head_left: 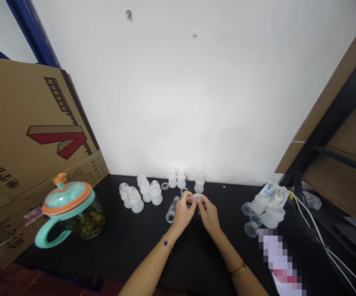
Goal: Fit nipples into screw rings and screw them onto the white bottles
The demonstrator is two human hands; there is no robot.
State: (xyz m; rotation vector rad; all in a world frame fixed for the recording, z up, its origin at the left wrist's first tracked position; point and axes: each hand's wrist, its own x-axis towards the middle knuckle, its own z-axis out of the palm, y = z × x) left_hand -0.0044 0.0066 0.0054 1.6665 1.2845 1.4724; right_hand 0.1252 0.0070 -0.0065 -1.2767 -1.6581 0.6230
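Over the black table, my left hand (184,210) and my right hand (209,213) come together with bent fingers round a whitish bottle collar ring (197,197). Both sets of fingertips pinch the ring; whether a nipple sits in it is too small to tell. Right behind it stands a small capped baby bottle (199,183). Beside my left hand lie clear nipple parts and a loose ring (171,216). Another collar ring (184,191) is partly hidden behind my left fingers.
Several capped bottles (145,190) stand at the left, with two more bottles (177,180) by the wall. A teal-lidded jug (88,222) is at far left. Clear domed caps (251,229), open bottles (273,216) and white cables (313,224) lie right.
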